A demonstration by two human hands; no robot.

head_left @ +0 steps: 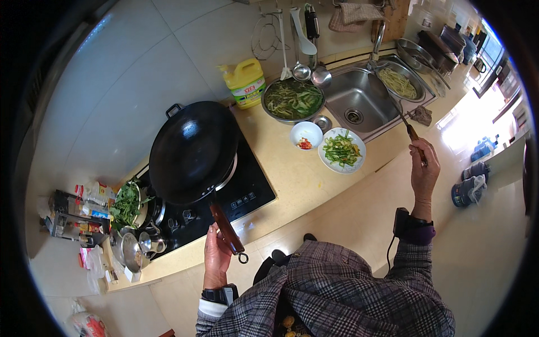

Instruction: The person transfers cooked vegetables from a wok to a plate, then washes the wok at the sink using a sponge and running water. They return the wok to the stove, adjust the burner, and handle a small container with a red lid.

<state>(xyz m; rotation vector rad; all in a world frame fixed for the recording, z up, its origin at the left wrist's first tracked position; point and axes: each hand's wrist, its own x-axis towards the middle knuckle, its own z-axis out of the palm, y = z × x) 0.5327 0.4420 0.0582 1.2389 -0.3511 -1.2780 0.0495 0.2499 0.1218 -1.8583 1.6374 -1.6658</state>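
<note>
My left hand (217, 252) is closed around the wooden handle of a black wok (193, 151), which sits tilted over a black glass cooktop (248, 189). With its fingers wrapped on the brown grip, my right hand (423, 164) holds a metal wok spatula (384, 90) whose blade is over the sink's right side. Between the hands, on the counter, are a white plate of sliced green peppers (342, 151) and a white bowl (306, 135) with chopped red and pale bits. Behind them, a metal basin (293, 101) holds leafy greens in water.
A steel sink (353, 99) lies right of the basin, with a bowl of pale strips (400, 82) beyond. A yellow detergent jug (245, 83) stands by the wall; ladles (301, 72) hang above. Left of the cooktop are a pot of greens (127, 204) and a metal bowl (134, 252).
</note>
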